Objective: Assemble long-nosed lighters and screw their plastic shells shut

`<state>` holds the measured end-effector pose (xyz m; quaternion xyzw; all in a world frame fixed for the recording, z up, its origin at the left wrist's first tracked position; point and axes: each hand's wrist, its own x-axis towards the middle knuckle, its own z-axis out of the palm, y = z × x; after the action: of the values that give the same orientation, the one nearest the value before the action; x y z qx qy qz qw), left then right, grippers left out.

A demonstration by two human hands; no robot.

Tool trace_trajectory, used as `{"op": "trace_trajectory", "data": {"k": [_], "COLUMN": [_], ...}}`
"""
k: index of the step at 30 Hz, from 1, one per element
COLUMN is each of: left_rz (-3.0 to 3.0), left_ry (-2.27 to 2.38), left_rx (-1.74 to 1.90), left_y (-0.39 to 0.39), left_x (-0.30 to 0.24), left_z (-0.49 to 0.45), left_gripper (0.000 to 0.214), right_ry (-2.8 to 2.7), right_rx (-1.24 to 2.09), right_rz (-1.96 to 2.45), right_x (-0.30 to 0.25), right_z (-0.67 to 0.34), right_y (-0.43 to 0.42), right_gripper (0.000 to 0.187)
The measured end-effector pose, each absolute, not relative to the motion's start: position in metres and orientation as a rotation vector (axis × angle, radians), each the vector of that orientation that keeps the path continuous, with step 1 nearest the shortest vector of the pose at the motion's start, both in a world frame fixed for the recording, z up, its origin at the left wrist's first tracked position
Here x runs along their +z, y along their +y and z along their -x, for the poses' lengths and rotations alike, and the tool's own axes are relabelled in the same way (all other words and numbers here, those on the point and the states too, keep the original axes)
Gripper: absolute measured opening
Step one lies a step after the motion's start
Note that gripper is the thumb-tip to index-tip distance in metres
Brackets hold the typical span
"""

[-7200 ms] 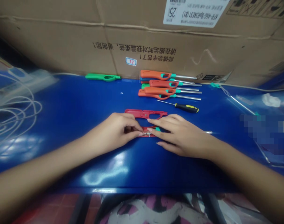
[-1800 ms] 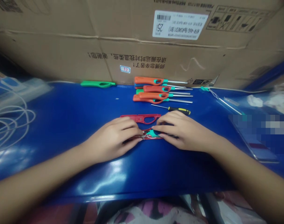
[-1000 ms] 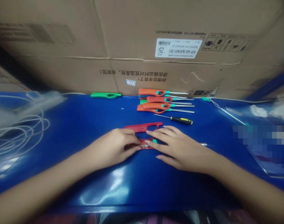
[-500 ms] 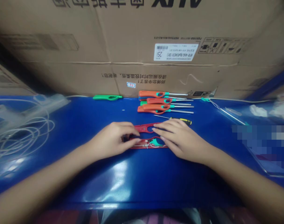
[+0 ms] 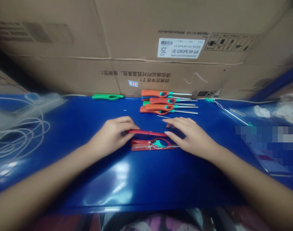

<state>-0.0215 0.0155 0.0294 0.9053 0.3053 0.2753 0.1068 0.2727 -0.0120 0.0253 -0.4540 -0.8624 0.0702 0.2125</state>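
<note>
My left hand [image 5: 115, 132] pinches the left end of a red lighter shell half [image 5: 146, 132], which is tipped on edge above the blue table. My right hand [image 5: 187, 133] has its thumb and fingers around the right end of that same shell half. Just below it lies the other red shell half [image 5: 135, 148], open side up. Inside that lower half are a clear tube, a white wire and a teal trigger [image 5: 159, 143]. A metal rod at its right end runs under my right hand. Behind my right fingers, a screwdriver shaft [image 5: 163, 116] pokes out, its handle hidden.
Several orange, red and green long-nosed lighters [image 5: 161, 108] are stacked at the back. A green lighter shell [image 5: 106, 96] lies left of them. White cable coils [image 5: 21, 134] cover the left side. A loose metal rod with teal ends [image 5: 236, 117] is at right. A large cardboard box [image 5: 132, 38] stands behind.
The upper red shell half has been lifted and turned from flat onto its edge. My left hand has moved slightly left and up, uncovering the lower half's left end. The view has shifted slightly.
</note>
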Motion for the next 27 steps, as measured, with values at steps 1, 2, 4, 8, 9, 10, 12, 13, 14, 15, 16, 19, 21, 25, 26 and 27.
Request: {"op": "trace_trajectory", "data": {"k": [1,2,4,8,9,10,12,13,14,15,16,19,21,25,26,27], "left_rz": [-2.68,-2.693,-2.719,-2.768,-2.778,-2.786,-2.805,-2.819,-2.833,-2.847,-2.859,-2.893,-2.908,-2.881,-2.874,-2.872], "left_ry": [0.873,0.865,0.86,0.827,0.816,0.813,0.797,0.778,0.756,0.731,0.705,0.677,0.705,0.764,0.773,0.785], "left_rx": [0.853,0.89,0.944,0.981,0.99,0.997,1.007,0.994,0.963,0.917,0.858,0.644,0.52,0.342,0.312,0.292], "left_y": [0.013,0.01,0.006,0.001,0.001,0.001,0.002,0.002,0.003,0.003,0.004,0.006,0.007,0.007,0.007,0.007], "left_x": [0.03,0.031,0.031,0.029,0.029,0.029,0.029,0.028,0.028,0.028,0.028,0.029,0.03,0.032,0.032,0.032], "left_z": [0.021,0.02,0.019,0.019,0.019,0.019,0.02,0.02,0.02,0.02,0.02,0.02,0.019,0.018,0.017,0.017], "left_gripper": [0.017,0.017,0.019,0.021,0.021,0.021,0.021,0.02,0.02,0.019,0.019,0.023,0.029,0.037,0.035,0.033], "right_ry": [-2.371,-2.343,-2.276,-2.197,-2.189,-2.18,-2.17,-2.178,-2.197,-2.227,-2.264,-2.37,-2.419,-2.491,-2.504,-2.517], "right_rx": [0.263,0.343,0.528,0.831,0.874,0.905,0.944,0.951,0.946,0.915,0.862,0.631,0.505,0.397,0.395,0.397], "right_rz": [1.254,1.24,1.204,1.148,1.136,1.127,1.106,1.09,1.07,1.046,1.022,0.97,0.96,0.968,0.97,0.971], "right_x": [0.027,0.029,0.033,0.034,0.033,0.033,0.032,0.031,0.031,0.031,0.03,0.03,0.029,0.025,0.023,0.022], "right_z": [-0.273,-0.272,-0.271,-0.267,-0.267,-0.267,-0.268,-0.269,-0.27,-0.27,-0.271,-0.271,-0.271,-0.27,-0.27,-0.269], "right_y": [-0.012,-0.013,-0.014,-0.016,-0.016,-0.016,-0.015,-0.015,-0.015,-0.014,-0.014,-0.013,-0.013,-0.014,-0.014,-0.014], "right_gripper": [0.037,0.035,0.032,0.032,0.033,0.034,0.037,0.037,0.036,0.034,0.032,0.028,0.026,0.026,0.026,0.026]}}
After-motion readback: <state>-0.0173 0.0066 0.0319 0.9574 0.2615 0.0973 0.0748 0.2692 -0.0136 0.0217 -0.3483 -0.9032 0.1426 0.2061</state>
